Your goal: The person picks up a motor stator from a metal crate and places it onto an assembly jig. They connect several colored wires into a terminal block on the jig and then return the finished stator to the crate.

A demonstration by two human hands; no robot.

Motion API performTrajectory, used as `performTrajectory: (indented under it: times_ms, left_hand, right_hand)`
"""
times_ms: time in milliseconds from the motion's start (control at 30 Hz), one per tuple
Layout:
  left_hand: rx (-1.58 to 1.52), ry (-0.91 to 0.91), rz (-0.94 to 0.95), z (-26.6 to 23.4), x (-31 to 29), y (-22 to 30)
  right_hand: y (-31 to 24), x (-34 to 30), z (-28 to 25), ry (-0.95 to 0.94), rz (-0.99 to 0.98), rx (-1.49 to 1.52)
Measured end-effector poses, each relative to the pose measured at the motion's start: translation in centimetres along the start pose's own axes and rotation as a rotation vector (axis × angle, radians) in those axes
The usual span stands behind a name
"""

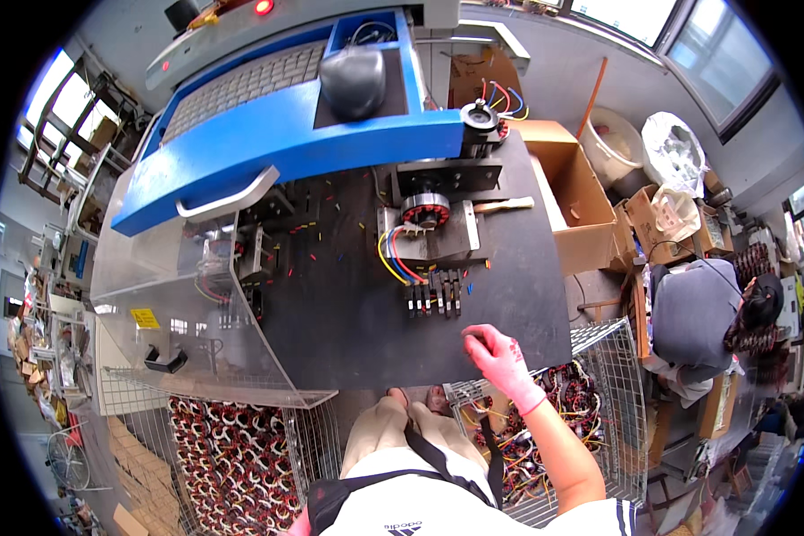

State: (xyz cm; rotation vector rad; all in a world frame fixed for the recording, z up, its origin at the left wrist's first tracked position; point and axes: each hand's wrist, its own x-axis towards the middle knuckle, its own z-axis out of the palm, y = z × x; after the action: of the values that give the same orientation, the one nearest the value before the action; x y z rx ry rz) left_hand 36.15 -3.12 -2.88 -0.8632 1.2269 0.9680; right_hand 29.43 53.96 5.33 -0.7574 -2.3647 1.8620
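My right hand (500, 359), in a pink glove, hangs over the front right edge of the dark worktop (375, 344). Its fingers are bent together, and nothing shows in them. At the lower edge only a sliver of pink, seemingly my left hand (300, 523), appears beside my white shirt; its fingers are hidden. Ahead of my right hand stands a row of black clamps (433, 295). Yellow, blue and red wires (395, 259) run to them from a round motor stator (425, 211) with red slots, seated on a metal fixture (460, 230).
A clear guard (241, 330) covers the worktop's left. Above are a blue shelf (304, 147), keyboard (241, 85) and mouse (353, 82). Wire baskets of wired stators (232, 456) stand below. A cardboard box (590, 241) and a seated person (697, 313) are at the right.
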Motion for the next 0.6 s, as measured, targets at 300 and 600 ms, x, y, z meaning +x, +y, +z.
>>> performTrajectory:
  times_ms: [300, 600]
  left_hand:
    - [1.148, 0.467, 0.402, 4.6, -6.2, 14.5]
    - [1.428, 0.393, 0.902, 12.2, -5.4, 20.6]
  right_hand:
    - [-7.3, -0.1, 10.9, -0.439, -0.285, 0.084]
    - [-9.1, -1.0, 22.9, -0.633, -0.281, 0.183]
